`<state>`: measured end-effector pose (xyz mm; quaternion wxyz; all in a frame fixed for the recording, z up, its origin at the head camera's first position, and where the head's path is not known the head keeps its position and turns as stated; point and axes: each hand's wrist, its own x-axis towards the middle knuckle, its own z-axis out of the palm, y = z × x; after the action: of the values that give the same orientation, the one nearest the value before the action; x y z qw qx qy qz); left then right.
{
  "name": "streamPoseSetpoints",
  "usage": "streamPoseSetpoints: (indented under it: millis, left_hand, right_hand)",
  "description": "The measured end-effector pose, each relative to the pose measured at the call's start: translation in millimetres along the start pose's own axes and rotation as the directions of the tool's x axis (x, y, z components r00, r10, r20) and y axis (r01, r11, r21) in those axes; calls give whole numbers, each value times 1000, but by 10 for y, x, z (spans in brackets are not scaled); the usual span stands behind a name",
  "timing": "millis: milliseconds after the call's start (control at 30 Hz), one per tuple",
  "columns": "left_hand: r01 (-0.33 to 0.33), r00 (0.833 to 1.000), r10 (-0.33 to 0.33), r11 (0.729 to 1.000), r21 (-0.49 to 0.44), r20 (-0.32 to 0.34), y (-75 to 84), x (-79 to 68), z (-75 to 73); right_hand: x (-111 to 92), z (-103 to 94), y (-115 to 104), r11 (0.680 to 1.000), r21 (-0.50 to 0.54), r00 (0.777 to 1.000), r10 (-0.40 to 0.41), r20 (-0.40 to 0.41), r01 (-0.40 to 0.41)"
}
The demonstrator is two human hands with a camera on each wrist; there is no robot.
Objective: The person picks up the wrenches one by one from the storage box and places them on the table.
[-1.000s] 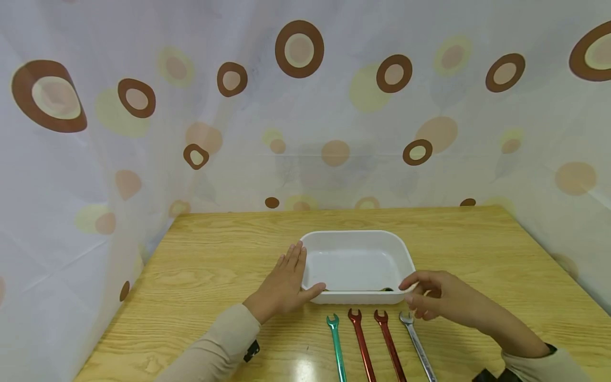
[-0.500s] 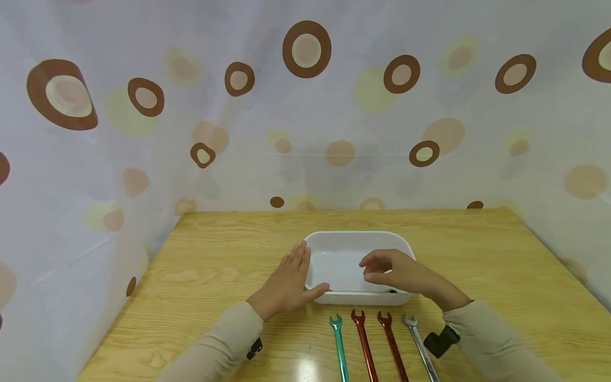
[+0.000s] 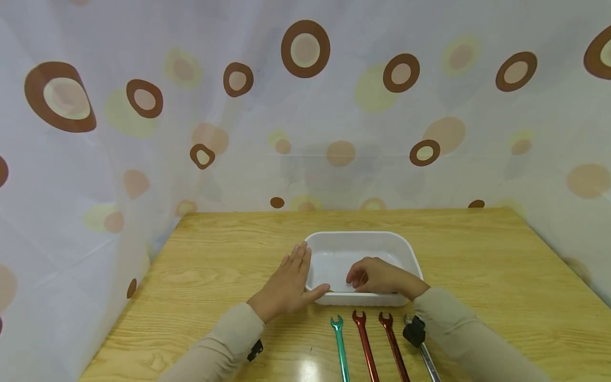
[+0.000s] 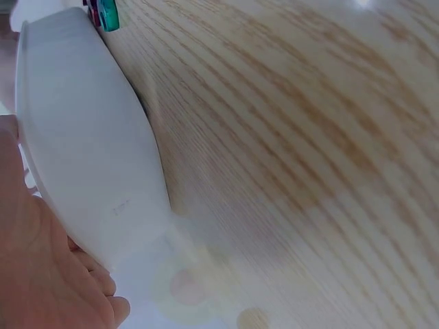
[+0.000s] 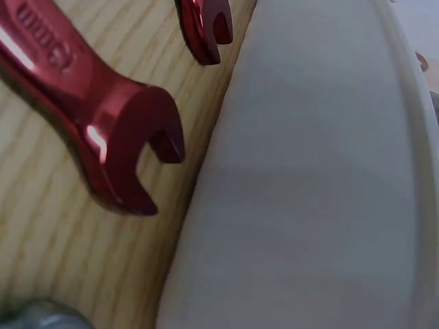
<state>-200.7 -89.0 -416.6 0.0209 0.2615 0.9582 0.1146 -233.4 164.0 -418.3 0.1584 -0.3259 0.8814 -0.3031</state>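
Observation:
My left hand (image 3: 286, 281) rests with straight fingers along the left end of a white rectangular tray (image 3: 360, 300), its thumb over the near rim. In the left wrist view this hand lies at the tray's outer wall (image 4: 89, 137). My right hand (image 3: 382, 276) reaches over the near right rim into the tray, fingers bent and pointing down by the front wall. A sliver of a thin yellowish thing (image 3: 331, 291) shows above the near rim by the left thumb; the wall hides the rest. I cannot tell whether the right fingers grip it.
In front of the tray lie open-ended wrenches on the wooden table (image 3: 205, 265): a green one (image 3: 340, 345), a red one (image 3: 365, 345), a second red one (image 3: 394, 345) and a silver one (image 3: 429, 361), partly under the right wrist camera (image 3: 414, 331). A patterned cloth (image 3: 305, 132) stands behind.
My right hand has moved left from the tray's right near corner, over the rim and down inside, covering the dark-ended thing seen there before. The left hand stays at the tray's left end.

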Motion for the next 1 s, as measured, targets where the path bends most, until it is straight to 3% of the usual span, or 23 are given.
streamPoseSetpoints:
  millis: [200, 567, 1000]
  left_hand:
    - [-7, 1000, 7, 1000, 2, -5, -2, 6, -5]
    - [-5, 1000, 5, 1000, -3, 5, -10, 3, -3]
    - [-8, 1000, 8, 1000, 8, -5, -13, -6, 10]
  right_hand:
    - [58, -28, -60, 995, -96, 997, -15, 70, 21]
    - [93, -6, -52, 993, -103, 995, -49, 86, 58]
    - [110, 7, 1, 986, -162, 999, 34, -42, -40]
